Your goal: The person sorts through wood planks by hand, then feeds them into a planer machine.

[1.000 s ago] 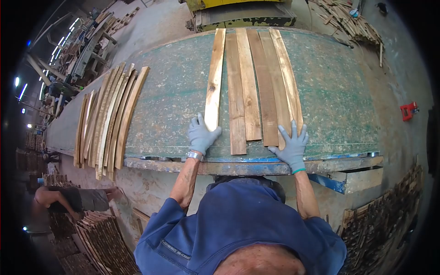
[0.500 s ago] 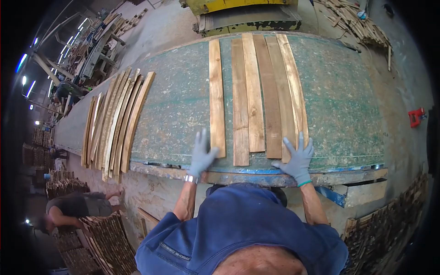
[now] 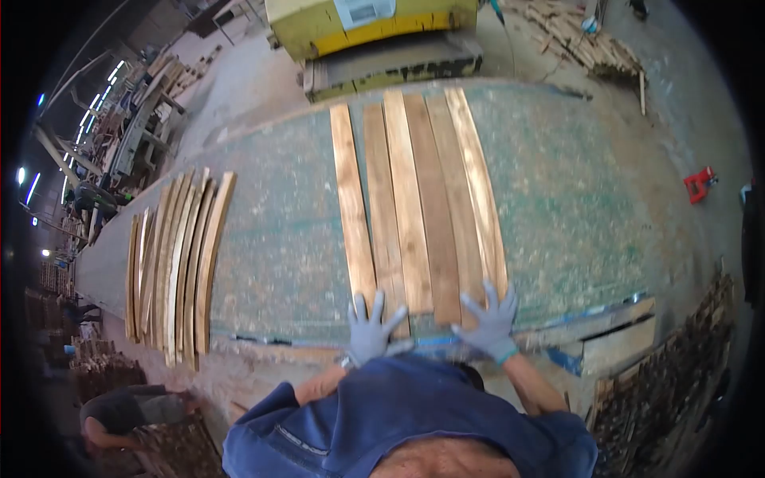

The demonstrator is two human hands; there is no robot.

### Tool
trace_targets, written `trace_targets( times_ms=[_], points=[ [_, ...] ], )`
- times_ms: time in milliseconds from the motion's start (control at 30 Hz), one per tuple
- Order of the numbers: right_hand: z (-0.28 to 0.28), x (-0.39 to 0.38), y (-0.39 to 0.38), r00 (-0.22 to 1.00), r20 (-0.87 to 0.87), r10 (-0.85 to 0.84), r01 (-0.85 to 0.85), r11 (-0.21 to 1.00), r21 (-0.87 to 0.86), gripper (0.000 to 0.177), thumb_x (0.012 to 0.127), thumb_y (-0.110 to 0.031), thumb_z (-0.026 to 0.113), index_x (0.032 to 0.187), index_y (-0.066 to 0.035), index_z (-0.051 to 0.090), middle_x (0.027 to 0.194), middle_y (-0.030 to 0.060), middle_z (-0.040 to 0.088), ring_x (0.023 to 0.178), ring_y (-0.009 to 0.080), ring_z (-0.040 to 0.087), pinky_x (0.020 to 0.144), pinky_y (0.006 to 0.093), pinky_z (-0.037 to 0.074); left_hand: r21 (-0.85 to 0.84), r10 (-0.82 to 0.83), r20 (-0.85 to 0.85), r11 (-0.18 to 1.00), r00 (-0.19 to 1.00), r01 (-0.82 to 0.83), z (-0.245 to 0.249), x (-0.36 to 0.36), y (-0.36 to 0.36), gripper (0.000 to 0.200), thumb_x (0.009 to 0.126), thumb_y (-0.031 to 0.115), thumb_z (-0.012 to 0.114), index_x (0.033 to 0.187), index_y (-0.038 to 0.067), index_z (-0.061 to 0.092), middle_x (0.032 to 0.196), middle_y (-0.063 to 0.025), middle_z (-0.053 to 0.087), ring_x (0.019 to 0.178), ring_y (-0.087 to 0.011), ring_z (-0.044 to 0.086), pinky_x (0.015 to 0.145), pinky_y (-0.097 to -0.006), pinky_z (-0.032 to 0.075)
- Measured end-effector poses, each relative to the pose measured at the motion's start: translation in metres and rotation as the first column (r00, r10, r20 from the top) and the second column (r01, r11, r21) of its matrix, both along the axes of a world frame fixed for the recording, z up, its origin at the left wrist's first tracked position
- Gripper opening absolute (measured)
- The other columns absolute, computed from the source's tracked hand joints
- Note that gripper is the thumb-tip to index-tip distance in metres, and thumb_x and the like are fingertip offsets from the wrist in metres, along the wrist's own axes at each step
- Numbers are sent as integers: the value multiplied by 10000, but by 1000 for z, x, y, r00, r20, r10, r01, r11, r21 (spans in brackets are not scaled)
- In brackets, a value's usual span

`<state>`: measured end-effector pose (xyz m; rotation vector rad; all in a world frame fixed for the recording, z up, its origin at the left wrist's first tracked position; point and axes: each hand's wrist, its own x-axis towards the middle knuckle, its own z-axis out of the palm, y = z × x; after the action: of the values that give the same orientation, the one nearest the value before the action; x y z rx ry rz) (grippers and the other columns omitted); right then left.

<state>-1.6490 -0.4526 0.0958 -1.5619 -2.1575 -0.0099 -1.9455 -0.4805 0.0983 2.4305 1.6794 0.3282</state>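
Several long wooden planks lie side by side on a worn green tabletop (image 3: 275, 231). My left hand (image 3: 369, 331), in a grey glove, is spread at the near ends of the leftmost plank (image 3: 351, 203) and the darker plank (image 3: 385, 215) beside it. At the right side of the row, my gloved right hand (image 3: 490, 325) has its fingers apart over the near ends of the pale curved plank (image 3: 476, 175) and its neighbour (image 3: 452, 183). A narrow gap separates the leftmost plank from the others. Neither hand is closed around anything.
Further left on the table rests a bunch of narrower wooden strips (image 3: 179, 263). Behind it stands a yellow machine (image 3: 374, 40). A red tool (image 3: 700, 185) lies at the right, above stacked wood (image 3: 665, 382). Another person (image 3: 131, 414) bends over stacks at lower left.
The leftmost plank now sits closer to the rest of the row, and my left hand has shifted right with it. The whole view has tilted, showing more of the yellow machine.
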Motion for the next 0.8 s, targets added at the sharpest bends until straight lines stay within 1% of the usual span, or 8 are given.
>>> trace_targets(
  times_ms=[233, 333, 400, 467, 600, 700, 733, 800],
  points=[
    [-5, 4, 2, 999, -27, 46, -47, 999, -14, 631, 582, -560, 778, 1163, -341, 664, 1376, 122, 430, 1256, 605, 290, 970, 718, 298, 57, -8, -46, 998, 999, 11, -14, -4, -1, 698, 730, 773, 591, 1297, 366, 606, 1458, -210, 381, 1290, -533, 306, 987, -710, 255],
    [-3, -8, 57, 998, -32, 62, -62, 998, -2, 668, 598, -602, 772, 1199, -337, 648, 1373, 126, 433, 1265, 605, 285, 989, 731, 286, 138, 46, -77, 990, 996, -35, 2, -6, 56, 712, 696, 749, 650, 1281, 343, 623, 1442, -185, 392, 1280, -495, 299, 1011, -621, 287],
    [-10, -18, 120, 998, 10, 61, -61, 998, 14, 728, 584, -642, 769, 1236, -349, 632, 1393, 139, 424, 1264, 613, 283, 1009, 725, 272, 102, 58, 5, 993, 998, -58, 3, -19, 117, 731, 691, 755, 640, 1317, 381, 591, 1488, -170, 370, 1304, -519, 304, 1028, -683, 257],
    [-13, -33, 182, 999, 40, 35, -34, 999, -21, 791, 575, -672, 768, 1283, -355, 610, 1454, 152, 394, 1257, 621, 290, 1039, 711, 247, 148, 78, -45, 987, 996, -70, 1, -30, 178, 749, 687, 753, 650, 1332, 380, 579, 1490, -163, 378, 1307, -501, 322, 1054, -649, 260],
    [30, -35, 231, 944, 208, 258, -173, 918, -357, 905, 599, -722, 738, 1403, -373, 512, 1563, 188, 265, 1319, 649, 187, 1068, 703, 201, 168, 121, -37, 979, 992, -113, 3, -60, 272, 769, 672, 731, 689, 1338, 361, 585, 1469, -156, 405, 1309, -474, 340, 1060, -593, 284],
    [6, -39, 204, 951, 268, 153, -103, 976, -194, 1027, 591, -792, 690, 1472, -339, 422, 1568, 228, 220, 1355, 656, 98, 1066, 719, 171, 123, 144, -61, 983, 988, -136, 13, -54, 294, 839, 652, 729, 707, 1375, 331, 555, 1462, -173, 415, 1332, -480, 316, 1092, -562, 256],
    [25, -50, 194, 934, 334, 126, -30, 960, -279, 1121, 604, -822, 650, 1518, -246, 349, 1560, 265, 195, 1369, 656, 53, 1072, 727, 126, 132, 144, -80, 982, 986, -133, 15, -53, 291, 861, 648, 733, 706, 1388, 325, 542, 1462, -179, 415, 1337, -482, 308, 1097, -565, 245],
    [42, -82, 183, 967, 254, 34, 19, 979, -202, 1115, 586, -800, 677, 1471, -179, 407, 1516, 276, 253, 1366, 613, 133, 1081, 697, 128, 114, 123, -104, 987, 987, -111, 10, -57, 296, 930, 636, 748, 699, 1429, 308, 494, 1476, -197, 395, 1358, -492, 277, 1100, -596, 212]
  ],
)
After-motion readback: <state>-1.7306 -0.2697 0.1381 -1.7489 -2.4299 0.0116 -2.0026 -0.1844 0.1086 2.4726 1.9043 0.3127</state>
